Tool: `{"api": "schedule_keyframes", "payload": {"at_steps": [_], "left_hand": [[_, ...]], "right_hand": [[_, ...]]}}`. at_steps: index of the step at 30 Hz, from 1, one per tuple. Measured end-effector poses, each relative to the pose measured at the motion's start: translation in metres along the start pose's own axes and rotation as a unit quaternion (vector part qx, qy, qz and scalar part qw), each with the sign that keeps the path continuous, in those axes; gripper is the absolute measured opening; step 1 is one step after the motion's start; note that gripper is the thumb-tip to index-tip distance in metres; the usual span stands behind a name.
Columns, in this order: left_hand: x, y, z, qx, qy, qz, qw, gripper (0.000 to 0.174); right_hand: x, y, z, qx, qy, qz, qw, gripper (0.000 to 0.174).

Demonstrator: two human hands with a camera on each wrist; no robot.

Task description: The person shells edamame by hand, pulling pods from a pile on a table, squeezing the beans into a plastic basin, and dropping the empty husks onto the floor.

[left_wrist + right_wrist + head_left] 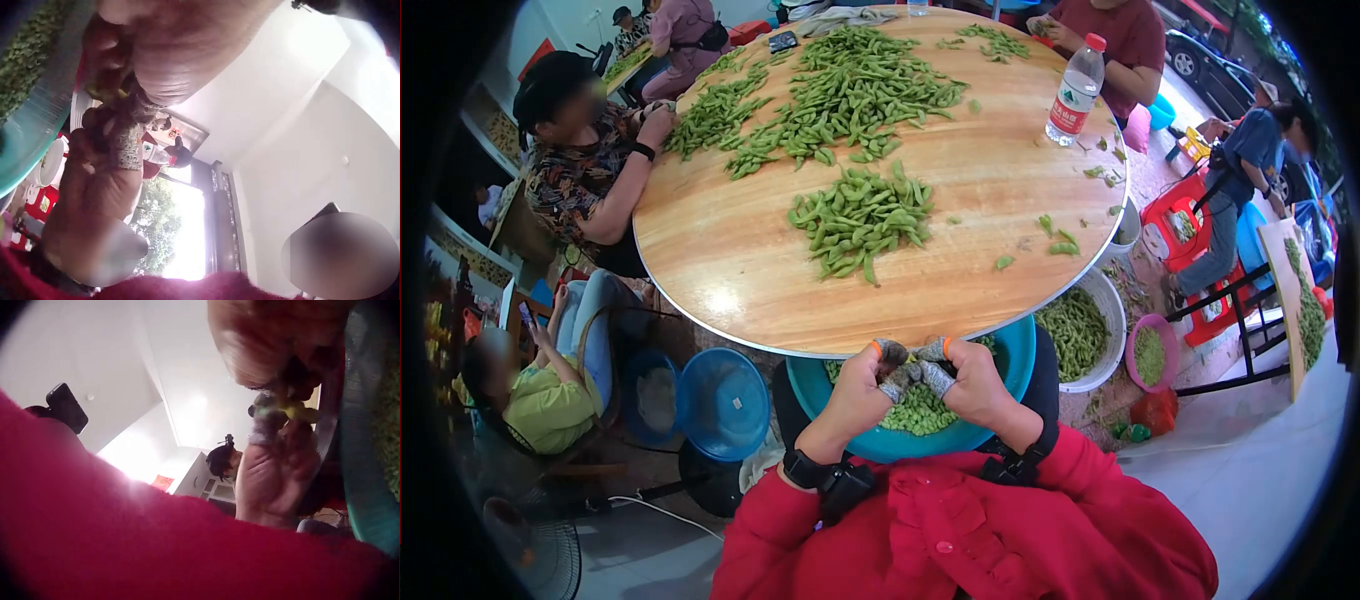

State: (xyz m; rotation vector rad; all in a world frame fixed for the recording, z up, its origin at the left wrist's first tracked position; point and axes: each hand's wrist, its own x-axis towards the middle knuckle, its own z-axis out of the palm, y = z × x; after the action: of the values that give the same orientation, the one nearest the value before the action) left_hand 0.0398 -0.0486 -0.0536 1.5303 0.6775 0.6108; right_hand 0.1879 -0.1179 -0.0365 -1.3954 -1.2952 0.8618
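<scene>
My left hand (862, 388) and right hand (982, 388) meet at the table's near edge, over a teal basin (1022, 375) of shelled green beans (918, 412). Grey wrappings cover some of the fingertips and thumbs. Between them, both hands pinch a yellow-green soybean pod (300, 413), partly hidden by the fingers. In the left wrist view, a bit of the same pod (115, 93) shows among the fingers. Ahead on the round wooden table (730, 270) lies a small pile of green soybean pods (862, 220), with a bigger heap (850, 95) behind it.
A water bottle (1076, 90) stands at the table's right. Beside the basin are a white tub of pods (1080, 325) and a pink basin (1152, 352). Blue basins (722, 405) sit on the left floor. A person (590, 170) works at the table's left side.
</scene>
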Motion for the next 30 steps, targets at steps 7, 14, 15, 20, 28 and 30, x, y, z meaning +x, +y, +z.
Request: {"api": "schedule_keyframes", "payload": {"at_steps": [7, 14, 15, 20, 28, 30], "left_hand": [[-0.001, 0.011, 0.003, -0.138, 0.017, -0.126, 0.982, 0.007], [0.001, 0.004, 0.014, -0.238, 0.107, -0.147, 0.954, 0.015], [0.002, 0.002, 0.015, -0.244, 0.12, -0.139, 0.952, 0.016], [0.004, 0.022, 0.0, 0.185, 0.059, -0.035, 0.98, 0.019], [0.072, 0.03, -0.036, 0.555, 0.144, 0.033, 0.819, 0.023], [0.079, 0.018, -0.033, 0.569, 0.133, 0.056, 0.809, 0.022]], "right_hand": [[0.001, -0.004, 0.001, -0.061, -0.004, -0.026, 0.998, 0.01], [0.001, -0.008, 0.004, -0.16, -0.008, -0.094, 0.983, 0.008], [0.001, -0.009, 0.001, -0.159, 0.008, -0.098, 0.982, 0.008], [0.011, -0.001, -0.062, -0.227, 0.155, -0.036, 0.961, 0.014], [0.008, 0.006, -0.116, -0.199, 0.238, 0.07, 0.948, 0.027], [0.004, 0.007, -0.103, -0.146, 0.208, 0.05, 0.966, 0.028]]}}
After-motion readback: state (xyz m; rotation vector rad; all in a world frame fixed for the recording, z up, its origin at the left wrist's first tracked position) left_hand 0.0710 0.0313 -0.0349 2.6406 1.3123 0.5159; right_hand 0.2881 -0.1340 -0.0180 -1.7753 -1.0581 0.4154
